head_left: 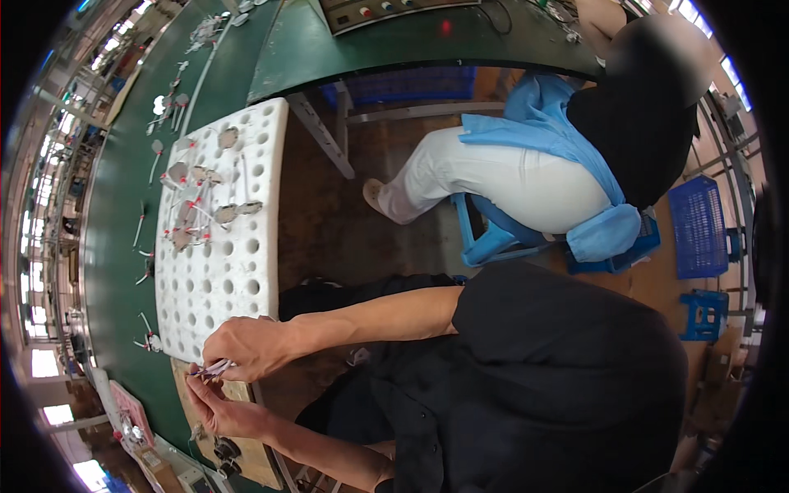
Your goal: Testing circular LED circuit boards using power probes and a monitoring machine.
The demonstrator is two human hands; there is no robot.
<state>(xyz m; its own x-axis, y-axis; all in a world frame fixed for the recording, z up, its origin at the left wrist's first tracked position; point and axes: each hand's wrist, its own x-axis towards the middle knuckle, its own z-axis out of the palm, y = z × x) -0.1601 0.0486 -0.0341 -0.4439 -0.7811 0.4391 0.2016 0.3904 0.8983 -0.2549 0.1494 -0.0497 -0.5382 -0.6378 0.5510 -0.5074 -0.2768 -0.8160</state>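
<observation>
My right hand (251, 345) is closed, its fingertips pinching a thin bundle of white and purplish wires (216, 368). From below, my left hand (222, 413) comes up to the same bundle, with thumb and fingers closed on its end. What the wires are joined to is hidden by the fingers. Right beside my right hand lies a white foam board (265, 306) full of round holes. Several flat grey pieces with white leads and red ends (193, 209) are heaped on its far half. A wooden board (246, 464) lies under my left hand.
Green worktop (119, 271) runs along the left, with loose wired pieces (149, 337) on it. A dark round fitting (226, 450) sits on the wooden board. A co-worker (526, 172) sits on a blue stool (481, 242) beyond. Blue crates (697, 226) stand at right.
</observation>
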